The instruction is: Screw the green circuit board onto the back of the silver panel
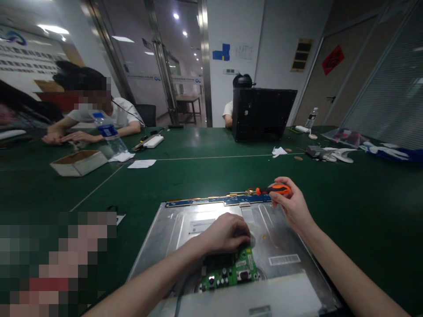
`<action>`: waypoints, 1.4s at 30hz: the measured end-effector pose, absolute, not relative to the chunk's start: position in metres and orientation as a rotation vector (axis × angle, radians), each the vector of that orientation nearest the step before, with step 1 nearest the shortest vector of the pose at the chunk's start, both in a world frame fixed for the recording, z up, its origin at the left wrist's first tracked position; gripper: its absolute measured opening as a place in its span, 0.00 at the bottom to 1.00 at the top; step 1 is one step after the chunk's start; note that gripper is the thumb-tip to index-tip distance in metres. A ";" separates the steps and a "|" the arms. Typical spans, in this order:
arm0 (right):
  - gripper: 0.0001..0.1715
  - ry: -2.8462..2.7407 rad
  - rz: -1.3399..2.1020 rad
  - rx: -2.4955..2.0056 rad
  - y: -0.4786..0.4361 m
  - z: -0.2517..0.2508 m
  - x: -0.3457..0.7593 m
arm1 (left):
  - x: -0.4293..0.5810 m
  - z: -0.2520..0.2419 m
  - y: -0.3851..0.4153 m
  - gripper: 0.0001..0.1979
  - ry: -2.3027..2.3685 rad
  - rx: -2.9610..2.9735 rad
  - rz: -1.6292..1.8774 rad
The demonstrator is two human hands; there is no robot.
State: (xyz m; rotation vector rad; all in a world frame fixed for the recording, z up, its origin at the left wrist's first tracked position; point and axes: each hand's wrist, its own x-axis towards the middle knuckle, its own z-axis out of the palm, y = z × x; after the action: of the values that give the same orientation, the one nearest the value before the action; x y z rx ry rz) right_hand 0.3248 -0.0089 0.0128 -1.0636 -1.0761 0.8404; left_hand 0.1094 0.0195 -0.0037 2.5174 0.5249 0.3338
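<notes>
A metal display panel [264,246] lies on the table, back side up. My right hand [292,202] holds an orange and black screwdriver [276,189] by its handle, the shaft pointing left over the panel's far edge. A narrow blue circuit board [198,201] runs along that edge. My left hand [228,233], its fingers curled together, rests at the upper edge of a green circuit board [228,273] in the middle of the panel. What its fingertips hold, if anything, is hidden. A white plate [244,299] covers the panel's near part.
On the green table [185,176] are an open cardboard box [79,163], a water bottle [110,134] and a black computer case [264,114]. Gloves [340,154] lie at right. Two people [122,112] sit across the table. A blurred-out area covers the lower left.
</notes>
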 end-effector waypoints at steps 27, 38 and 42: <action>0.23 -1.606 -0.002 -1.132 -0.050 0.012 0.302 | 0.110 -0.005 0.023 0.04 0.588 2.284 0.318; 0.31 -1.779 -0.091 -1.026 -0.053 0.005 0.298 | 0.110 -0.002 0.023 0.07 0.571 2.270 0.315; 0.31 -1.755 -0.104 -1.029 -0.052 0.006 0.298 | 0.111 -0.001 0.021 0.07 0.584 2.262 0.330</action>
State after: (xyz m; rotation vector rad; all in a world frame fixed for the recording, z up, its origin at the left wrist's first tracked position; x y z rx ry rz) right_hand 0.2982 -0.0518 0.0062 -1.0290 -1.7548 -0.1038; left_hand 0.1113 0.0212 -0.0006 2.2616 0.5840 0.3298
